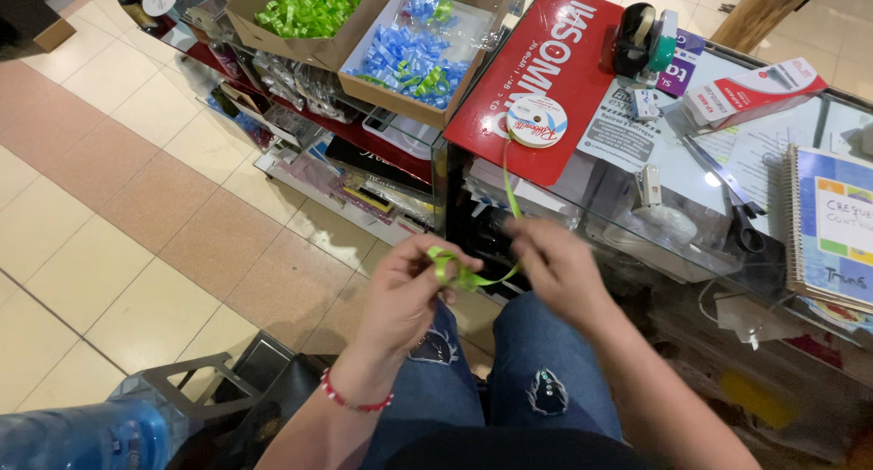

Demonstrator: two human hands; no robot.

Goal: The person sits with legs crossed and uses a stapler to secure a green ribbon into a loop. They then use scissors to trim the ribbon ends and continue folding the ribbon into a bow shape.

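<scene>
The left hand [406, 284] pinches a small folded loop of green ribbon [457, 272] between thumb and fingertips, a red bead bracelet [353, 399] around its wrist. The right hand [555, 265], just to the right, has its fingers closed on the same ribbon, which stretches between the two hands above the person's lap in blue jeans [509, 388]. From the right hand the ribbon runs up and away to a white ribbon spool [536, 121] lying flat on a red box [509, 115] on the glass tabletop [691, 175]. Farther right on the tabletop lie a pair of scissors [732, 206], a white and red stapler box [753, 90] and a spiral notebook [832, 229] at the right edge; a black tape dispenser [641, 38] stands at the far side. To the far left of the red box, two cardboard boxes sit on a lower glass shelf: one filled with green bows [314, 6], the other mostly with blue bows [414, 56]. A blue water bottle [82, 434] lies at the near left corner, above the tiled floor [118, 206].
</scene>
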